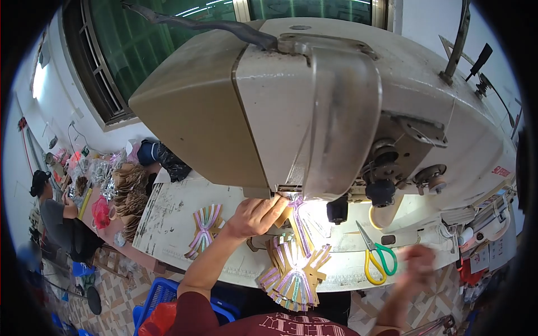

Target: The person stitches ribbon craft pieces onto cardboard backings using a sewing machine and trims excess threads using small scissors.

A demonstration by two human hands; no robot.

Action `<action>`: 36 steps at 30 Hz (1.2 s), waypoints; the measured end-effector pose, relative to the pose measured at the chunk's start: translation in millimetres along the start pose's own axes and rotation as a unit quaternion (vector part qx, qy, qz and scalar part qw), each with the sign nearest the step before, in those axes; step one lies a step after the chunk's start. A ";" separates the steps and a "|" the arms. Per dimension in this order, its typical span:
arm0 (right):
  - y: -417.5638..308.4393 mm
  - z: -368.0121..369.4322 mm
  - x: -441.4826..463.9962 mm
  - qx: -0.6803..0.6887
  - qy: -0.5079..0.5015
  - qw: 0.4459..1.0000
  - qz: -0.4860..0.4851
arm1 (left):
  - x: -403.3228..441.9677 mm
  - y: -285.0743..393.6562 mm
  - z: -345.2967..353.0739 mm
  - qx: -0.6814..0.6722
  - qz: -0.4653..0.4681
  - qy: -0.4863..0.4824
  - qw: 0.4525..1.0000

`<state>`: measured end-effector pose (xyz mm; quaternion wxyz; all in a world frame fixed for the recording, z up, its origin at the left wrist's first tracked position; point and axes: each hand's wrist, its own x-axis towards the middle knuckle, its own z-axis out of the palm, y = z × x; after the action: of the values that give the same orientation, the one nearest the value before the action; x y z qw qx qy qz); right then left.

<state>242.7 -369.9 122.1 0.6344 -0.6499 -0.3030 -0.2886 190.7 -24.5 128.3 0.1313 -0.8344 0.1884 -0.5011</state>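
Observation:
My left hand (259, 216) is closed at the needle area of a large sewing machine (274, 106), its fingers pinched on a bow-shaped ribbon piece (301, 227) with tan backing and purple stripes. The fingertips are partly hidden under the machine head. Below it, a fanned stack of similar ribbon pieces (291, 284) hangs over the table's front edge. One more ribbon piece (204, 231) lies to the left of my forearm. My right hand (417, 264) is smeared by motion, off to the right near green-and-yellow-handled scissors (374, 259); its fingers cannot be made out.
The white machine table (162, 218) has a ruler strip along its front edge. Blue baskets (159, 294) stand below at left. Another person (59, 221) sits at far left beside a bench piled with brown bundles (130, 196) and plastic bags. White thread spools (458, 216) are at right.

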 end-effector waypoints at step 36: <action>86.9 -240.7 211.3 -0.188 0.342 0.914 0.112 | 30.9 27.3 -25.9 0.086 0.034 -0.151 0.984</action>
<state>448.3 -605.7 233.0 0.5938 -0.6481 0.0669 -0.4720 176.0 -63.5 153.5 0.2465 -0.8790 0.1512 -0.3791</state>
